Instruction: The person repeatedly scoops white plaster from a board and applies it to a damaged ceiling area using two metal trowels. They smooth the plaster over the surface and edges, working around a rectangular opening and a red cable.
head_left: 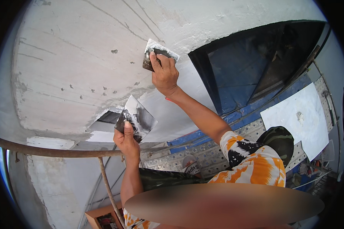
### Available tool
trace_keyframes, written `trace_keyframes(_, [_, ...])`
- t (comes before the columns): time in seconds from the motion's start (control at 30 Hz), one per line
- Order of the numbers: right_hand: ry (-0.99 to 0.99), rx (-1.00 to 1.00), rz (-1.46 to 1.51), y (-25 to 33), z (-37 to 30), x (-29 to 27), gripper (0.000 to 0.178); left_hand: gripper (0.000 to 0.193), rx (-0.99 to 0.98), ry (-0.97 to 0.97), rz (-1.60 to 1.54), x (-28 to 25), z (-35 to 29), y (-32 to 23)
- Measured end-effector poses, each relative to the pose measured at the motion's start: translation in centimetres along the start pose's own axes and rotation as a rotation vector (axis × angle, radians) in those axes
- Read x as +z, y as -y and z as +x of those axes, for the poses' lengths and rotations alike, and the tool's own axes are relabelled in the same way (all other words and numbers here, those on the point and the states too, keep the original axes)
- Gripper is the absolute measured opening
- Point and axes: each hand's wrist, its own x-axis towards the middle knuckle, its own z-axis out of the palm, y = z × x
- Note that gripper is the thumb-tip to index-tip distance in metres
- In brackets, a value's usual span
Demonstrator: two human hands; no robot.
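My right hand (166,76) is raised and closed round a broad putty knife (147,60). White filler clings to its blade, which lies at or very close to the pale wall (76,72); I cannot tell whether it touches. Lower and to the left, my left hand (127,142) grips a second broad putty knife (144,118), its dark, squarish blade smeared with white paste. The two blades are apart. Streaks, small pits and rough grey patches mark the wall, and a smoother white coat (172,23) covers its upper part.
A rusty rail (57,152) crosses at the lower left, with a diagonal pole (110,191) below. Perforated metal planks (214,162) lie underfoot. A white sheet (298,114) rests on the right, below a dark-framed window (237,72).
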Motion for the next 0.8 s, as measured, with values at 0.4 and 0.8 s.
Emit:
trace_keyframes(0.4, [0.781,-0.258,0.857,2.8,-1.2,-12.5,0.046,0.029,-1.020,-0.328,-0.671,-0.5,3.0,2.9])
trace_keyframes(0.8, [-0.263,0.380,-0.252,-12.4,8.3,-10.0,0.050,0.020,-0.738,-0.330,-0.553,-2.3,3.2,-1.7])
